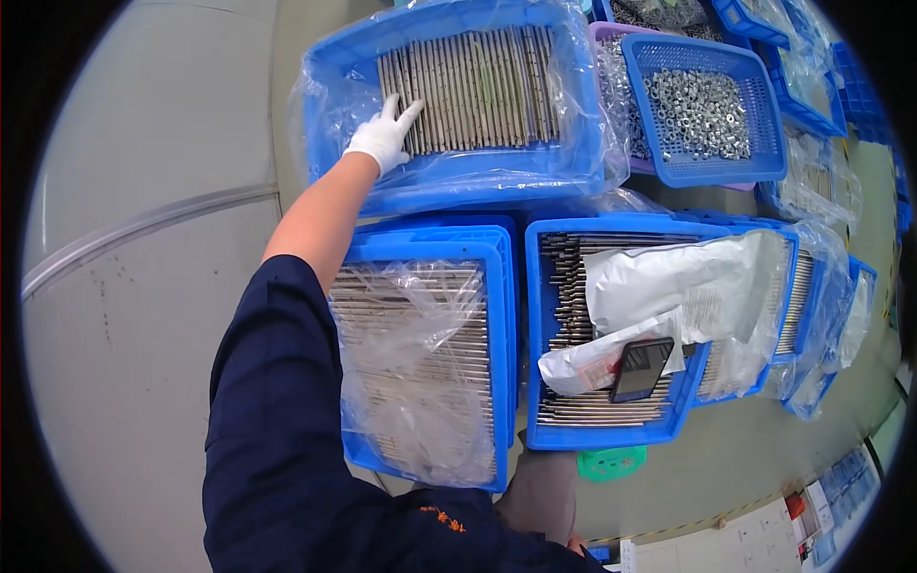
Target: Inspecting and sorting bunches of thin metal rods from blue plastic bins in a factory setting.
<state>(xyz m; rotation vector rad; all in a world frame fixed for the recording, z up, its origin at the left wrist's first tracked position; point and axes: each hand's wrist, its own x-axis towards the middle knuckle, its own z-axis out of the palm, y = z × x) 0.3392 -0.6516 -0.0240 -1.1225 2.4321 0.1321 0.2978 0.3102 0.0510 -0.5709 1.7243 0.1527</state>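
Fingers on the underside of the left hand (382, 141) are hidden, and whether its fingertips press on the metal rods (468, 91) cannot be told. The right hand lies out of view. Crinkled, glaring plastic film (411, 382) blurs the contents of the lower-left crate (499, 363). A white bag (688, 282) and a smaller pouch (573, 368) cover much of the middle crate (537, 334), and a phone (642, 370) hides part of that pouch. The blue basket (669, 172) blocks most of a purple one (607, 33). The green stool (611, 465) disappears beneath the crate. The top edge cuts off the upper-right bins (755, 19); the orange embroidery (442, 519) is too small to read.
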